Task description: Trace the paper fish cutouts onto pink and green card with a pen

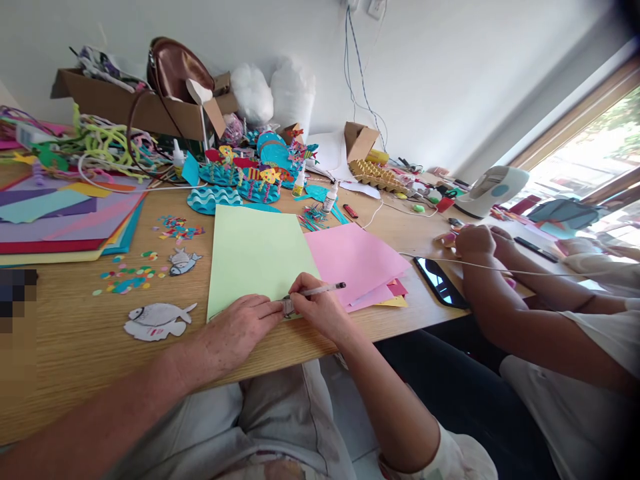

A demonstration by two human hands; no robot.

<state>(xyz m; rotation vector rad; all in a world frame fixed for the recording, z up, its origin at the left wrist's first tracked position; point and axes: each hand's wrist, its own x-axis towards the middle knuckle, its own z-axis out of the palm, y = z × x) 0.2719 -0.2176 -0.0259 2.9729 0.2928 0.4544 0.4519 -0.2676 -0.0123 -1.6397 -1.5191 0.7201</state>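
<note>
A pale green sheet of paper (257, 257) lies near the table's front edge. My left hand (250, 325) rests flat on its lower part, fingers stretched out, fingertips against a small grey-and-white paper cutout (287, 305). In my right hand (315, 303) is a pen (325, 289), pinched between thumb and fingers, its tip hidden by the hand beside the cutout. To the left lie a large white paper fish (156, 321) with red marks and a smaller grey paper fish (184, 261). Pink paper (357, 260) sits partly under the green sheet at the right.
Coloured sheets (50, 227) are stacked at left, near paper confetti (127, 277). Blue paper fish scenes (250, 180) and glue bottles (330, 198) stand behind. A phone (440, 283) and a white cable are at right, beside a co-worker's arms (493, 273).
</note>
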